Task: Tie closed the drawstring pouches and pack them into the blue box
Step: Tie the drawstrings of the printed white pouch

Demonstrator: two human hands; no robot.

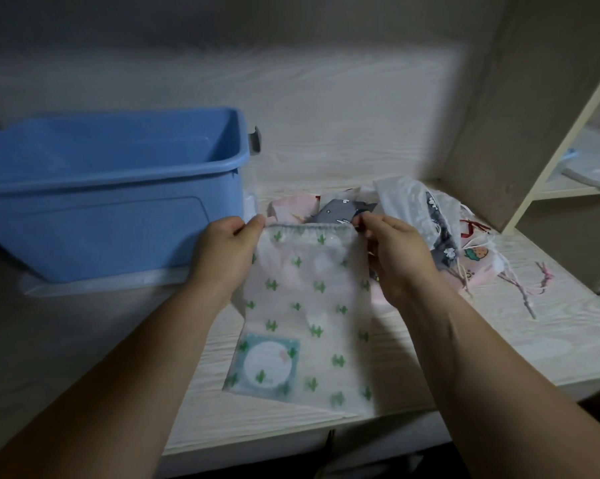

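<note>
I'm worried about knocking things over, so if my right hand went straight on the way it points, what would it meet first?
Probably the grey pouch in the pile just beyond the cactus pouch whose hem the right hand pinches; depth is hard to judge.

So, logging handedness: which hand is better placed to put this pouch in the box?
Likely left: left hand pinches the white cactus-print pouch beside the blue plastic box; right hand sits farther.
</note>
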